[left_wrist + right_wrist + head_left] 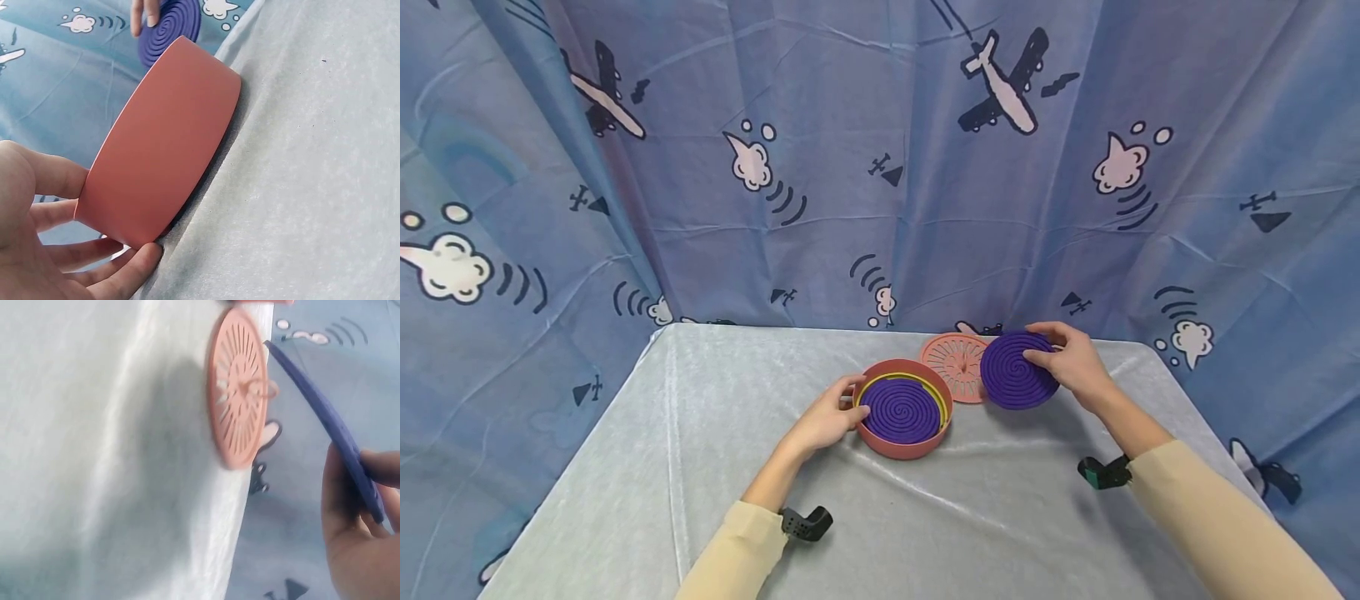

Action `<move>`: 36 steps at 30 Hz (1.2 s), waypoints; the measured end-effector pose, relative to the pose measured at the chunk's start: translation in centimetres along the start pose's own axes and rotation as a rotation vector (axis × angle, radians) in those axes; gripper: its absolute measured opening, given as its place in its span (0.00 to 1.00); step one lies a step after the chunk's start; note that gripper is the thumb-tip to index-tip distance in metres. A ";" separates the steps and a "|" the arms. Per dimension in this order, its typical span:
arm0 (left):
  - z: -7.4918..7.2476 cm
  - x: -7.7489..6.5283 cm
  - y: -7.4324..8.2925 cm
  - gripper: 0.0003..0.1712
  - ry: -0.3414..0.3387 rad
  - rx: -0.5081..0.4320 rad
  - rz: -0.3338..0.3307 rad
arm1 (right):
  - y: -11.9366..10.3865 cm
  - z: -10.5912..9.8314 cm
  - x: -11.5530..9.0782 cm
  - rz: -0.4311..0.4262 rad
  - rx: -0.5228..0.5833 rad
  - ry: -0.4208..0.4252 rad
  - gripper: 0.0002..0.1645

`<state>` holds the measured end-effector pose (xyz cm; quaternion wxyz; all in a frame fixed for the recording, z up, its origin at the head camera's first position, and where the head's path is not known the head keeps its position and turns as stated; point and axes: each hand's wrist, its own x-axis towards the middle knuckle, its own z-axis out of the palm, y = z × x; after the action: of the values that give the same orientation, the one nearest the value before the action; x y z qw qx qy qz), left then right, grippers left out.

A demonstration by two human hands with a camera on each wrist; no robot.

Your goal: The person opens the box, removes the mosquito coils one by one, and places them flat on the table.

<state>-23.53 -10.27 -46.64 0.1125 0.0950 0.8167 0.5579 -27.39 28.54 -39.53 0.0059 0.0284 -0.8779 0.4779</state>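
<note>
In the head view a round terracotta-coloured box point(904, 451) stands on the table, a purple mosquito coil point(901, 410) lying inside it with a yellow ring point(942, 394) round the edge. My left hand point(827, 417) grips the box's left side, thumb over the rim and fingers along the outside wall point(156, 137). To the right, my right hand point(1070, 364) pinches a second purple mosquito coil point(1017, 375) by its edge, thumb on one face and fingers behind. That coil is held up off the table, seen edge-on in the right wrist view.
A slotted pinkish-orange lid point(951, 367) with a small raised piece at its centre lies behind the box, partly covered by the raised coil in the head view. The grey cloth-covered table point(737, 392) ends at a patterned blue curtain point(850, 167).
</note>
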 end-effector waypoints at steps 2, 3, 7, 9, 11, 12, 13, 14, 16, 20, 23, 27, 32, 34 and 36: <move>0.0 -0.1 0.0 0.31 -0.001 0.001 0.000 | 0.8 -0.3 -0.1 0.008 -0.001 0.017 0.32; 0.0 -0.1 0.0 0.31 -0.001 0.002 0.002 | 1.1 -0.4 -0.1 0.015 0.000 0.025 0.32; 0.0 -0.1 0.0 0.31 0.000 0.002 0.003 | 2.5 -0.7 -0.3 0.063 0.020 0.048 0.33; 0.0 -0.1 0.0 0.31 -0.002 0.001 0.002 | 3.1 -0.9 -0.5 0.091 0.031 0.054 0.34; 0.0 -0.2 0.0 0.31 -0.003 -0.001 -0.002 | 3.8 -1.0 -0.7 0.106 0.038 0.058 0.35; 0.0 -0.2 0.0 0.31 -0.004 0.000 -0.001 | 4.2 -1.0 -0.7 0.110 0.042 0.062 0.35; 0.0 -0.2 0.0 0.31 -0.004 0.000 -0.001 | 4.5 -1.1 -0.8 0.111 0.044 0.067 0.35; -0.1 -0.2 -0.1 0.31 -0.004 -0.002 -0.003 | 4.9 -1.1 -0.8 0.109 0.041 0.075 0.35; -0.1 -0.2 -0.1 0.31 -0.005 -0.003 0.002 | 5.7 -1.1 -0.7 0.111 0.033 0.090 0.35; -0.2 -0.1 -0.1 0.31 -0.004 -0.010 0.004 | 7.1 -0.9 -0.5 0.124 0.021 0.108 0.34; -0.2 0.0 -0.1 0.31 -0.002 -0.009 0.002 | 7.9 -0.7 -0.4 0.133 0.018 0.106 0.34; -0.2 0.0 -0.1 0.32 -0.004 0.002 0.011 | 8.8 -0.6 -0.4 0.156 -0.014 0.099 0.34; -0.1 0.1 -0.3 0.31 -0.003 -0.003 0.020 | 9.5 -0.4 -0.7 0.189 -0.055 0.072 0.34; -0.1 0.1 -0.3 0.31 -0.003 -0.008 0.022 | 9.6 -0.4 -0.8 0.183 -0.069 0.072 0.33; -0.1 0.2 -0.3 0.31 -0.002 -0.012 0.019 | 9.7 -0.6 -0.8 0.173 -0.083 0.080 0.33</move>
<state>-23.73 -10.45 -46.94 0.1086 0.1027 0.8121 0.5640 -27.12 34.28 -47.35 0.0007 -0.0669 -0.8952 0.4405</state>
